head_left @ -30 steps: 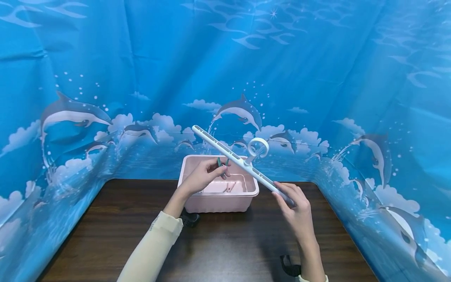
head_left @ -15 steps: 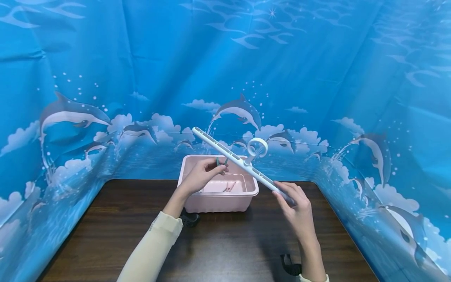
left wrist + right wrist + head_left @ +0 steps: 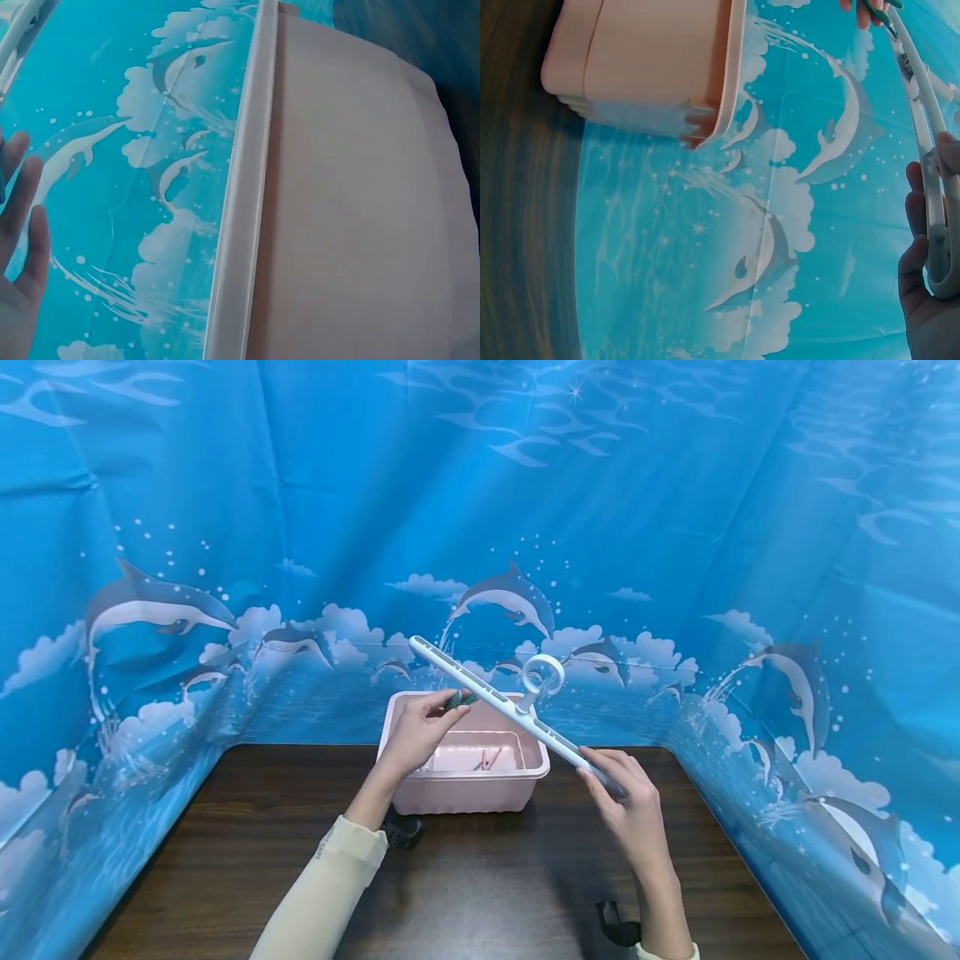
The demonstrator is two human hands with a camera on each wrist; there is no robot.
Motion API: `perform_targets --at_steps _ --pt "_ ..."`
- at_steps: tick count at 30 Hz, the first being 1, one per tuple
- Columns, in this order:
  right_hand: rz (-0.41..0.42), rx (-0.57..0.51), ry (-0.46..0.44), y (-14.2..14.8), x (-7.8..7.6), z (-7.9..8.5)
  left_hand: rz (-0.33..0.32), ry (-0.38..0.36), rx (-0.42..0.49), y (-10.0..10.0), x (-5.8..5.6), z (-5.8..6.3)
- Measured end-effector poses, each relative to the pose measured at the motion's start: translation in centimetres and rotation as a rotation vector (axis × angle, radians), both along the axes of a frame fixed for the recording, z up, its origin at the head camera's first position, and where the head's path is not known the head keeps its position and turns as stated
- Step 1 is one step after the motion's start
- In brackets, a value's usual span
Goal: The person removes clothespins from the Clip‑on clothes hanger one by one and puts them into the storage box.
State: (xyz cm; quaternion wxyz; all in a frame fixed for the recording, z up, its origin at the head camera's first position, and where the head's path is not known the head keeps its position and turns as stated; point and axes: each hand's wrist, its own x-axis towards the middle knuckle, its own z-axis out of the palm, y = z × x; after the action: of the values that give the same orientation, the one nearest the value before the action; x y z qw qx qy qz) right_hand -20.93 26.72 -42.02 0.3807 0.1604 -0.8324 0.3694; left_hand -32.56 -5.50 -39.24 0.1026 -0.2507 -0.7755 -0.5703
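My left hand (image 3: 420,731) pinches a small green clothespin (image 3: 453,701) over the back of the pink plastic basin. The clothespin is near the underside of a long pale hanger bar (image 3: 487,692); I cannot tell if they touch. This slotted bar has a ring (image 3: 543,675) at its middle and slants down to the right. My right hand (image 3: 630,797) grips its lower end, thumb on the near side, fingers beyond. In the right wrist view the hanger bar (image 3: 922,120) runs up towards the green clothespin (image 3: 881,9). The left wrist view shows only parts of the left fingers (image 3: 22,217).
The pink basin (image 3: 465,793) stands on a dark wooden table (image 3: 480,885), with a pink clothespin (image 3: 489,760) on its floor. Black wrist straps (image 3: 403,828) are on both arms. A blue dolphin-print curtain (image 3: 480,527) surrounds the table's back and sides.
The green clothespin has turned and drawn slightly left, away from the bar, in my left hand's fingers. The bar's upper end has dipped a little; my right hand keeps its grip.
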Motion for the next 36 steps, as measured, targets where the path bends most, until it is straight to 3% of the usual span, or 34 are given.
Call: perform_targets --at_steps 8,13,22,36 --pt "0.017 -0.007 0.011 0.2 -0.3 -0.3 0.165 0.276 -0.120 0.7 0.7 0.3" --pt "0.015 -0.015 0.014 0.4 -0.3 -0.2 0.228 0.407 -0.169 1.2 0.7 0.3" --pt "0.070 -0.044 0.070 0.7 0.5 0.7 0.291 0.707 -0.099 1.8 0.6 0.3" --pt "0.124 -0.071 0.034 1.0 1.0 1.2 0.301 0.863 0.074 2.3 -0.2 -0.5"
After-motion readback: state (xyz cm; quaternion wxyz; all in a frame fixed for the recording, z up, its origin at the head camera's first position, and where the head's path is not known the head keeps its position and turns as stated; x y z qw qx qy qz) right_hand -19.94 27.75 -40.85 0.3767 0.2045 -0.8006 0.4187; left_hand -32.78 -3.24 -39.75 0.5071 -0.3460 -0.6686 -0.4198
